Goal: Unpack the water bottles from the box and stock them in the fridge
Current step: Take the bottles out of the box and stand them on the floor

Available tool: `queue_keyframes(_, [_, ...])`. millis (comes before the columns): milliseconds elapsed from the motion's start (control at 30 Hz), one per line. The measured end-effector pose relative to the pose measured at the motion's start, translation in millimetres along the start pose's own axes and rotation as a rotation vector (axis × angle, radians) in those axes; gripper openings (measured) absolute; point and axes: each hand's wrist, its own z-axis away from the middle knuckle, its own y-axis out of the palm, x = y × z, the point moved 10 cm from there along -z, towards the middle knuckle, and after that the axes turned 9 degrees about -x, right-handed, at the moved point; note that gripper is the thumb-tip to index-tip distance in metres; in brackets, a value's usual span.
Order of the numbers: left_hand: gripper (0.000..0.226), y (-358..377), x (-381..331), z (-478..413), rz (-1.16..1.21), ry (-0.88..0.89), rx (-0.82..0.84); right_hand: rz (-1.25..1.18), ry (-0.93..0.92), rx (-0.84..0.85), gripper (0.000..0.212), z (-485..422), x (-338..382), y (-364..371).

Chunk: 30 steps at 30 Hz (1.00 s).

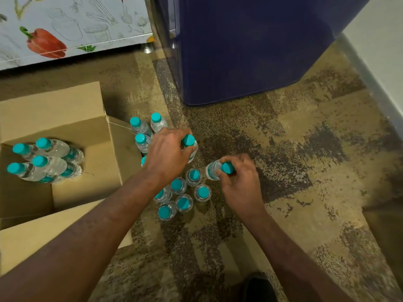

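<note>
Several clear water bottles with teal caps (183, 202) stand upright on the floor in front of me. My left hand (168, 152) grips one bottle (189, 141) by its neck at the cluster's far side. My right hand (237, 177) holds another bottle (212, 170) by its cap end, tilted toward the left. An open cardboard box (93, 162) sits at the left with several bottles (48, 160) in its far corner. The dark blue fridge (250, 51) stands ahead with its door closed.
A cabinet with a vegetable-print cover (65, 29) stands at the back left on a metal foot (147, 49). A white wall (381, 51) runs along the right. Speckled floor (294, 149) lies open between the bottles and the fridge.
</note>
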Motion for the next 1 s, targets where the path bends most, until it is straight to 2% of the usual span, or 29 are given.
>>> queue_keyframes(133, [0.041,20,6,2,-0.084,0.051,0.032,0.011,0.022,0.046,0.028,4,-18,16])
queue_keyframes(300, [0.031,42,13,1,-0.249,0.097,0.081,0.001,0.039,0.066,0.026,9,-35,27])
queue_keyframes(433, [0.032,58,21,4,-0.357,0.129,0.123,-0.003,0.030,0.089,0.026,10,-43,38])
queue_keyframes(1000, [0.040,86,40,11,-0.507,0.124,0.258,-0.018,0.040,0.126,0.024,8,-56,71])
